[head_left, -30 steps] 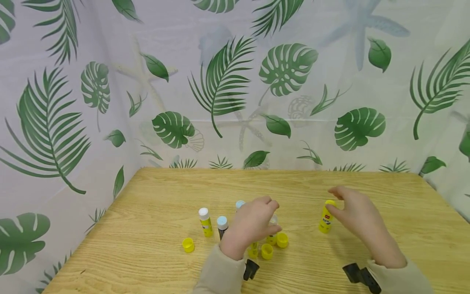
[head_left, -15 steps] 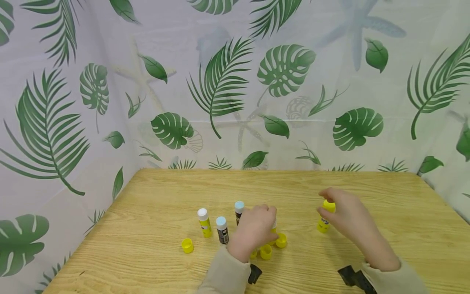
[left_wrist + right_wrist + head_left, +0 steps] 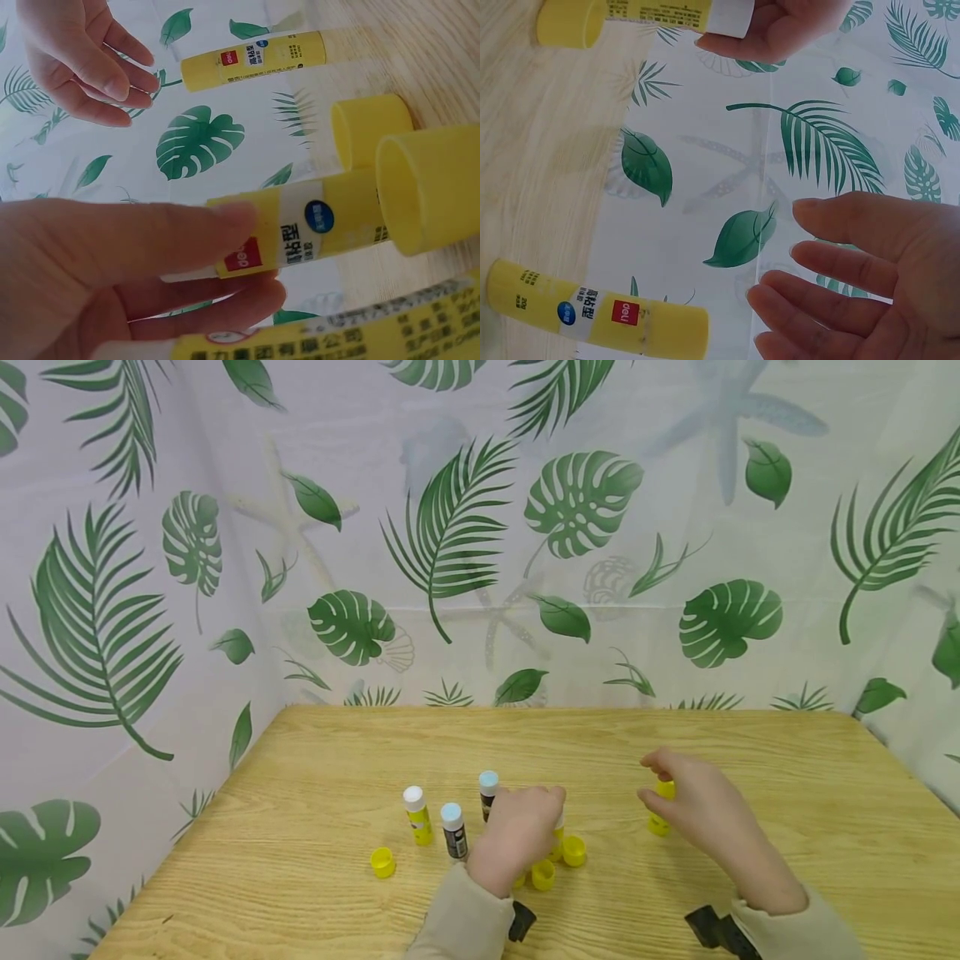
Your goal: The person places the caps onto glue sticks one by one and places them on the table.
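Note:
My left hand (image 3: 517,839) pinches an uncapped yellow glue stick (image 3: 349,214) between thumb and fingers. The stick stands upright on the table, mostly hidden by the hand in the head view. Close beside it are two yellow caps (image 3: 543,875) (image 3: 573,852) and another yellow glue stick (image 3: 300,341), seen large along the bottom of the left wrist view. On the right, my right hand (image 3: 712,810) is held with fingers apart and loosely bent, near a capped yellow glue stick (image 3: 592,311) that stands upright. In the right wrist view a gap separates that hand from the stick.
Left of my left hand stand a yellow glue stick with a white top (image 3: 418,817) and two black tubes with pale blue tops (image 3: 454,833) (image 3: 488,790). A yellow cap (image 3: 382,862) lies farther left. A leaf-printed curtain (image 3: 450,610) borders the wooden table (image 3: 337,743).
My left hand has lowered and closed its fingers on the uncapped glue stick. My right hand has drifted slightly left and down, covering more of the capped stick in the head view.

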A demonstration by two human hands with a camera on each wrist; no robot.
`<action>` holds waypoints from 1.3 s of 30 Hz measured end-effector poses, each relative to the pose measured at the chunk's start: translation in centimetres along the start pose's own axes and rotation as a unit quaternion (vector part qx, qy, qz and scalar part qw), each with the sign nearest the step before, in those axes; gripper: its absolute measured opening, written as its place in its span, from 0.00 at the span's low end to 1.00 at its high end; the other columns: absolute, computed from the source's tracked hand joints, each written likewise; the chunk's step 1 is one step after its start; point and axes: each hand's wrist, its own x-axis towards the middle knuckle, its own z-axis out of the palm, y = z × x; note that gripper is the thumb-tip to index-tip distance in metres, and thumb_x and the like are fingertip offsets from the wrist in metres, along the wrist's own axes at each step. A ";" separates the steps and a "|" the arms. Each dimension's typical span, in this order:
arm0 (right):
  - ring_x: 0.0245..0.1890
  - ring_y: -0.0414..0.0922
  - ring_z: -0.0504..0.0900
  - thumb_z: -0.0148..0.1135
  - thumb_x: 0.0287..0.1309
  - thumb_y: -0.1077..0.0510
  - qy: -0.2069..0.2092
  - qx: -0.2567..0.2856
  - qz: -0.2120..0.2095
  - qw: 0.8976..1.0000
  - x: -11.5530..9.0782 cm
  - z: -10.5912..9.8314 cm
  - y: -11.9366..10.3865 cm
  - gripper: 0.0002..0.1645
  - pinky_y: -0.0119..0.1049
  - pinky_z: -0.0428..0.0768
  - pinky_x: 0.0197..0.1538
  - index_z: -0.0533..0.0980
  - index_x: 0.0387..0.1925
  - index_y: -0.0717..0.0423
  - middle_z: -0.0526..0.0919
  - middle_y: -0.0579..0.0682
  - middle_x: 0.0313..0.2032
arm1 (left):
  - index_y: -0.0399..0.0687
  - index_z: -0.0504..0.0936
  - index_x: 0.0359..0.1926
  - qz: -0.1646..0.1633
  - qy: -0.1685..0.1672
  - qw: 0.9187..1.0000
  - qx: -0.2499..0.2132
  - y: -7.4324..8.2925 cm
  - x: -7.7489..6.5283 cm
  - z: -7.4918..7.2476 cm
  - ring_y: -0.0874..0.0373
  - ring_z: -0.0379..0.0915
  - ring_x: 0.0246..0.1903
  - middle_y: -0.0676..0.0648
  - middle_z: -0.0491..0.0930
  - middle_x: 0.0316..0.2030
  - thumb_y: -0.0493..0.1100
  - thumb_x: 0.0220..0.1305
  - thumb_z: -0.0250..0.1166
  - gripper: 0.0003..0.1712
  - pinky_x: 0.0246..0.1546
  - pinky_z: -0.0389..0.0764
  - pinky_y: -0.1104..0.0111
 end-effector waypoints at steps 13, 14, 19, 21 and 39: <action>0.36 0.54 0.77 0.65 0.45 0.62 -0.004 -0.001 -0.003 1.000 0.0 0.1 -0.3 0.20 0.47 0.75 0.34 0.74 0.41 0.66 0.79 0.60 0.37 | 0.51 0.77 0.32 0.004 0.029 1.000 0.001 -0.6 -0.4 -0.5 0.63 0.69 0.18 0.55 0.76 0.22 0.44 0.52 0.66 0.06 0.18 0.69 0.68; 0.35 0.54 0.77 0.65 0.45 0.62 -0.005 -0.002 -0.004 1.000 0.0 0.1 -0.3 0.20 0.47 0.75 0.34 0.74 0.41 0.66 0.79 0.60 0.37 | 0.50 0.77 0.31 0.006 0.035 0.999 -0.004 -0.7 -0.5 -0.5 0.64 0.68 0.18 0.55 0.76 0.22 0.44 0.51 0.66 0.07 0.17 0.69 0.69; 0.35 0.54 0.77 0.65 0.45 0.62 -0.003 -0.005 -0.008 1.000 0.0 0.2 -0.3 0.19 0.47 0.76 0.33 0.74 0.41 0.66 0.79 0.60 0.37 | 0.47 0.75 0.29 0.017 0.073 0.997 -0.035 -1.0 -0.8 -1.2 0.65 0.61 0.14 0.54 0.71 0.19 0.40 0.52 0.64 0.05 0.12 0.63 0.75; 0.35 0.54 0.77 0.65 0.45 0.62 -0.003 -0.005 -0.009 1.000 0.1 0.3 -0.3 0.19 0.46 0.76 0.33 0.74 0.41 0.66 0.79 0.60 0.37 | 0.46 0.74 0.29 0.019 0.089 0.995 -0.052 -1.1 -0.9 -1.4 0.65 0.58 0.13 0.53 0.69 0.18 0.38 0.51 0.63 0.05 0.11 0.61 0.76; 0.32 0.50 0.77 0.67 0.43 0.62 -0.020 0.004 -0.036 0.999 0.1 2.0 -0.8 0.17 0.41 0.75 0.29 0.75 0.38 0.64 0.79 0.54 0.33 | 0.41 0.64 0.32 0.062 0.239 0.950 -0.190 -1.0 -1.2 -2.5 0.69 0.50 0.09 0.53 0.63 0.19 0.35 0.53 0.60 0.11 0.08 0.55 0.82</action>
